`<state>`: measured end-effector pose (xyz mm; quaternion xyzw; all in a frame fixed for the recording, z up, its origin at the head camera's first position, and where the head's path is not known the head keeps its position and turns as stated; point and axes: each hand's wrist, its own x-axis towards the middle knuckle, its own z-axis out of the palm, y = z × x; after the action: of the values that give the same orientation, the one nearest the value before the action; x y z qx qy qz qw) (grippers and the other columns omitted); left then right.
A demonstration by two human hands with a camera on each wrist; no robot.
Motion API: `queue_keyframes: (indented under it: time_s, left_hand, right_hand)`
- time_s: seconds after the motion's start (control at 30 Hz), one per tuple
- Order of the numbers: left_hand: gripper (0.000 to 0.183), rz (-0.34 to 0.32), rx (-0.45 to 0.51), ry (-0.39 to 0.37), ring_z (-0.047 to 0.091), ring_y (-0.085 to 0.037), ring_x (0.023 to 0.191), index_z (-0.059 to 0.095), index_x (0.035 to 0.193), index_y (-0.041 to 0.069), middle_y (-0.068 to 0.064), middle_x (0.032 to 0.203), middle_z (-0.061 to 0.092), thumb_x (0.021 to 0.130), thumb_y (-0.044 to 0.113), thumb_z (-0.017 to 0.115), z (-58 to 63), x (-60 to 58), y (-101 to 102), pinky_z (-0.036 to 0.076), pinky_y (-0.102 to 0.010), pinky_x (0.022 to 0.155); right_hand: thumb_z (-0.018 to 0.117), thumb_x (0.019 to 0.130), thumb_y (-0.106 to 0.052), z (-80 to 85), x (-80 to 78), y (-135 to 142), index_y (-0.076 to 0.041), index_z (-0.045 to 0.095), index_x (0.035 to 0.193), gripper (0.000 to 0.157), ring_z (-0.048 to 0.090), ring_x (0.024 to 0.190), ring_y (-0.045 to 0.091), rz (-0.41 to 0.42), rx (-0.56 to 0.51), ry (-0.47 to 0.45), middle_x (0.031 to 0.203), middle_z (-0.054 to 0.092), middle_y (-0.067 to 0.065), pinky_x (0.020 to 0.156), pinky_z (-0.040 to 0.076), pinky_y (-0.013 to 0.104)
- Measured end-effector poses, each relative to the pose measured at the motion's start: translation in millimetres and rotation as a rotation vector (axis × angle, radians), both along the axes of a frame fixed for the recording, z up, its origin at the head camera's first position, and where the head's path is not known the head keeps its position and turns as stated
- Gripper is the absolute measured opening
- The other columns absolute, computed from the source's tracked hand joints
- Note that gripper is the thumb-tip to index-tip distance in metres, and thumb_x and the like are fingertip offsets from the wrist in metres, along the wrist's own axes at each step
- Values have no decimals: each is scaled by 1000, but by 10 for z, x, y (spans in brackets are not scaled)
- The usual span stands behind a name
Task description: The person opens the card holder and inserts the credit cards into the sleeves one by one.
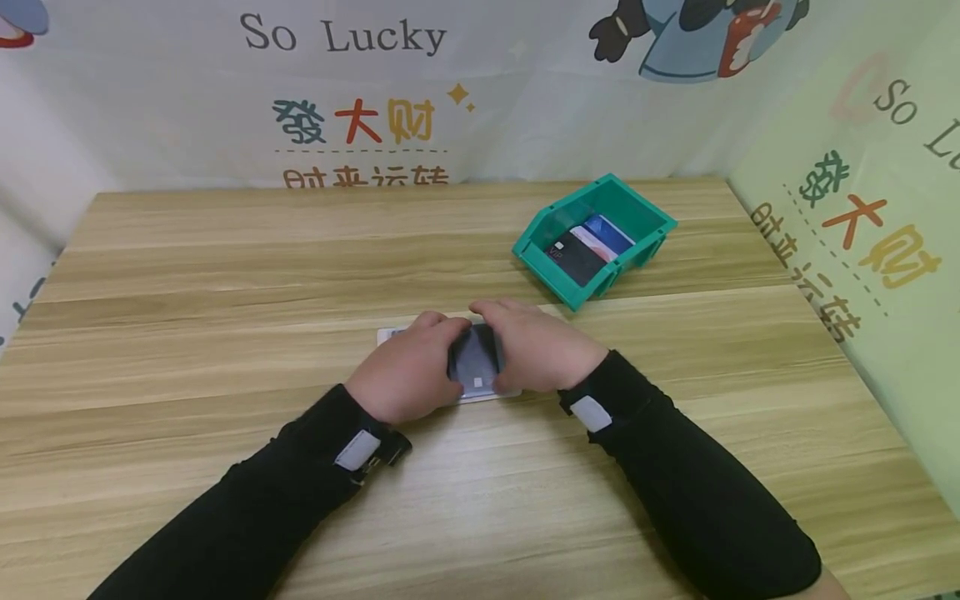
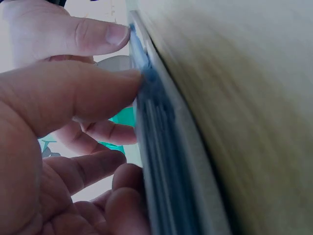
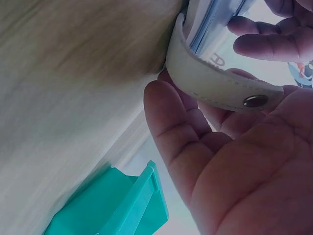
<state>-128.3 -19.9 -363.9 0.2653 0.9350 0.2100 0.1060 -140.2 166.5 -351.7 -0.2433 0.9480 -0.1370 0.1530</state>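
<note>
A card holder (image 1: 512,393) with clear inner sleeves and a pale cover lies on the table in front of me. A dark grey card (image 1: 474,354) with a small light square shows between my hands. My left hand (image 1: 408,367) grips the left side, its thumb against the edge of the stacked sleeves (image 2: 164,161). From the right side, my right hand (image 1: 540,346) holds the holder with curved fingers. A pale strap (image 3: 210,81) with a metal snap (image 3: 255,101) stands away from the holder, across the right fingers. The far side of the holder is partly hidden.
Behind and right of my hands stands a green bin (image 1: 637,208). Inside it lie a black card (image 1: 573,260) and a blue and white card (image 1: 609,233). The wooden table (image 1: 225,267) meets printed cloth walls (image 1: 525,125) at the back and sides.
</note>
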Motion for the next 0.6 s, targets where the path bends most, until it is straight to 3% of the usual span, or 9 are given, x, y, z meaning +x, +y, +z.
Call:
queue_keyframes:
  time_s: [0.37,0.6]
  left_hand:
    - [69,15,-3,-2,50,-16,90,47,132,6,-9,122,48,71,21,74,3,2,6,48,-35,77]
    - [68,7,-7,-10,50,-17,92,47,132,5,-9,122,49,72,22,75,13,4,3,48,-36,80]
  right_hand:
    - [83,68,-29,3,-26,10,-12,27,146,97,40,114,17,-11,-25,-36,139,40,8,96,40,36]
    - [77,75,-25,-60,-112,4,-11,34,142,81,45,102,15,-82,-131,-82,125,49,7,89,43,33]
